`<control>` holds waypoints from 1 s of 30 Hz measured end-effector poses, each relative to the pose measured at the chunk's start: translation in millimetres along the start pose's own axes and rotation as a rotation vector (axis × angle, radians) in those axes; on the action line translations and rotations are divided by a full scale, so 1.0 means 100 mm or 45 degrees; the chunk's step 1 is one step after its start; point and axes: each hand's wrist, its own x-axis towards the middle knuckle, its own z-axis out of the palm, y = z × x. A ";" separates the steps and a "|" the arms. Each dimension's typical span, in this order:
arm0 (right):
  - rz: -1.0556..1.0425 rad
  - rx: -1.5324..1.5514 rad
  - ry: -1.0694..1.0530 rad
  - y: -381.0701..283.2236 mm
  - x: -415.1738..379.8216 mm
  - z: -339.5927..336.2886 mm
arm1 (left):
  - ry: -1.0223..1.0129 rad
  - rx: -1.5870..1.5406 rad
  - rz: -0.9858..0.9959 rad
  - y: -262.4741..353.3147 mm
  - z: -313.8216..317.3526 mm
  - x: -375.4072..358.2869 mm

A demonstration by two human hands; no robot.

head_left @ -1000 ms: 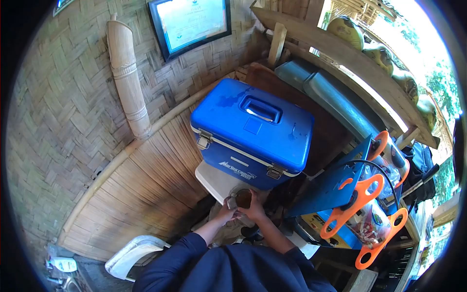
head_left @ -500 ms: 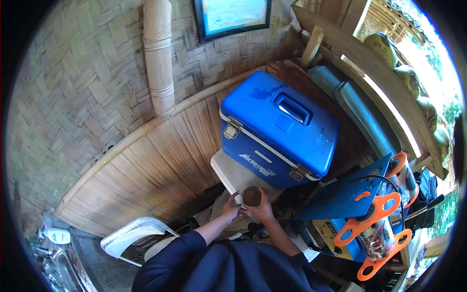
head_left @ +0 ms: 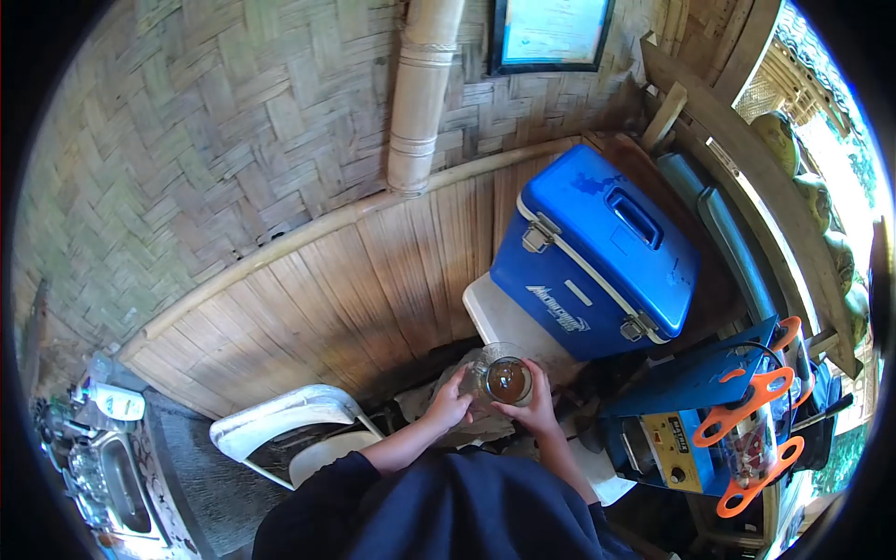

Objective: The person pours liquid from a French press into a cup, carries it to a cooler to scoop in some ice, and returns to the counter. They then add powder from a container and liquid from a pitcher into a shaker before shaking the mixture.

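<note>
In the head view my right hand (head_left: 534, 403) grips a clear round container (head_left: 509, 380) with brown contents, its fingers round the right side. On the left of the container my left hand (head_left: 452, 405) has its fingers bent at a clear glass-like rim; exactly what these fingers hold is hard to make out. Both hands are in front of my dark shirt, near the corner of a white table (head_left: 495, 322). A blue cooler box (head_left: 597, 252) with a closed lid and metal latches rests on that table, beyond my hands.
A white folding chair (head_left: 285, 420) stands at the left, near a metal sink (head_left: 126, 485) and a white bottle (head_left: 119, 403). On the right is a blue machine (head_left: 677, 448) with orange handles (head_left: 747, 406). Behind rises a woven wall (head_left: 233, 140) with a bamboo post (head_left: 420, 103).
The view has turned left, so the cooler and machine appear farther right. My left hand has moved slightly apart from my right hand, and the container's round opening shows more clearly.
</note>
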 end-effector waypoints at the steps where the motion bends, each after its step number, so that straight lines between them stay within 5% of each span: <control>1: -0.008 0.004 -0.005 -0.09 0.00 0.02 | -0.003 0.009 0.028 0.04 -0.05 -0.05; 15: -0.250 0.446 -0.245 -0.83 0.28 0.12 | 0.185 -0.043 0.106 0.99 -0.26 -1.06; 30: -0.745 0.566 -0.977 -1.12 0.43 0.44 | 0.949 -0.328 0.251 0.39 0.30 -1.86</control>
